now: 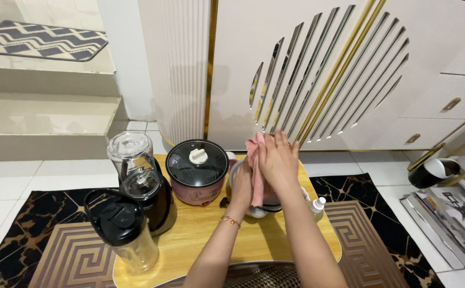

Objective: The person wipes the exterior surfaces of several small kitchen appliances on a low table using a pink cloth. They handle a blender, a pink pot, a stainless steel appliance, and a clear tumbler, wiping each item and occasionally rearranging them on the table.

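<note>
Both hands, left hand (241,184) and right hand (277,160), are pressing flat, fingers extended, a pink cloth (256,170) between them, at three o'clock of the pink cooker (197,172).

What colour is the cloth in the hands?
Pink. The cloth shows best in the head view.

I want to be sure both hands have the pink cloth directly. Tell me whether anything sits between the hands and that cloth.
Nothing visible does. The pink cloth is pressed between the left hand and the right hand, both touching it directly above the white appliance on the wooden table. The pink cooker stands apart, to their left.
</note>
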